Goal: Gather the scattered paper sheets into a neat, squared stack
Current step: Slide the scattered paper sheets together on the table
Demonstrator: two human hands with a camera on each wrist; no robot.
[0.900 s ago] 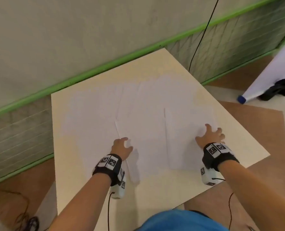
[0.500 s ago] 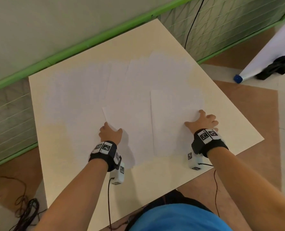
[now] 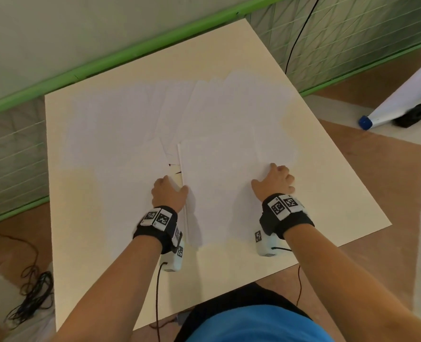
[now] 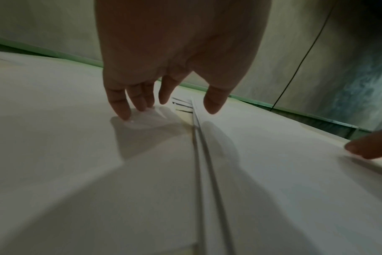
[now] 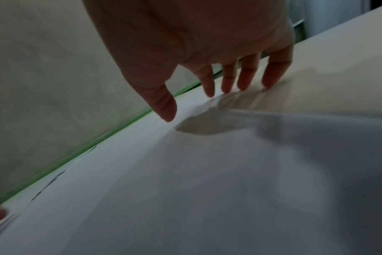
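Pressing paper sheets (image 3: 219, 183) onto table (image 3: 86, 218): left hand (image 3: 168, 193) fingers spread flat beside sheet edge, right hand (image 3: 274, 182) fingertips splayed, pinning sheet's far side.

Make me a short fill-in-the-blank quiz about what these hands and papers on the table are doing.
1. Both hands press on sheets of ____.
2. The sheet under the right hand lies to the ____ of the left hand.
3. The sheets lie on a cream-coloured ____.
4. The band along the wall behind is coloured ____.

Missing words: paper; right; table; green
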